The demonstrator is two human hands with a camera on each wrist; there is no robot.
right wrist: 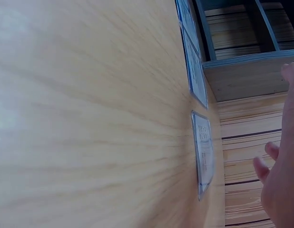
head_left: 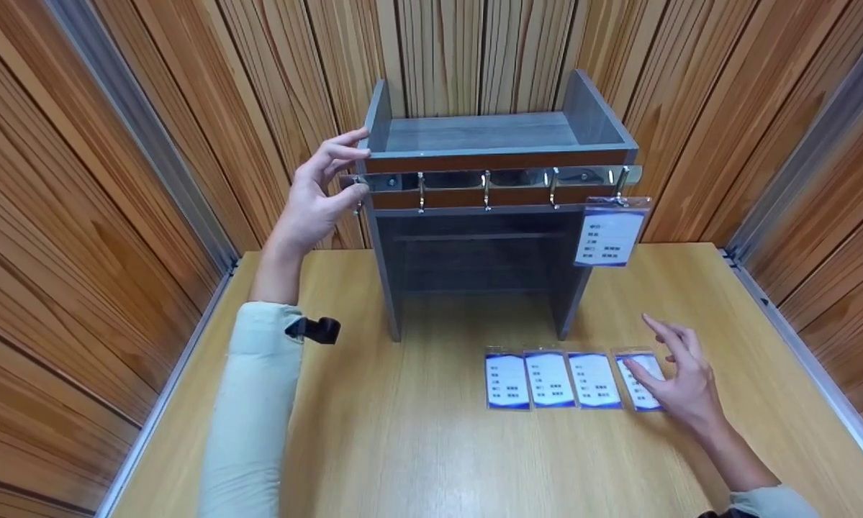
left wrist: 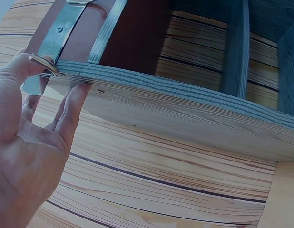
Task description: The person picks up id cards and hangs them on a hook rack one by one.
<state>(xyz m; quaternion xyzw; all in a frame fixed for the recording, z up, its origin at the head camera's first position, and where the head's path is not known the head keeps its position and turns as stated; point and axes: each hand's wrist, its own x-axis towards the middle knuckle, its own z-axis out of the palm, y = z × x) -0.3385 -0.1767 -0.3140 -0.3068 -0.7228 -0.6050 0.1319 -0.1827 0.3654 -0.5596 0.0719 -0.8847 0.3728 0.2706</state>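
Observation:
My left hand [head_left: 319, 191] grips the left front corner of a small grey shelf [head_left: 474, 133], thumb at the end of a metal hook rail [head_left: 453, 180] and fingers against the side panel. In the left wrist view the thumb lies by the end hook [left wrist: 44, 64]. One ID badge [head_left: 607, 234] in a clear sleeve hangs from the rightmost hook. My right hand [head_left: 687, 381], fingers spread and holding nothing, hovers over the rightmost badge [right wrist: 204, 152] lying on the table. Its thumb overlaps that badge in the head view.
Left of that badge, three more badges [head_left: 550, 380] lie in a row on the wooden table [head_left: 395, 446], in front of the shelf. Wood-panelled walls [head_left: 114, 216] enclose the back and both sides, with metal strips [head_left: 798, 345] along the table's side edges.

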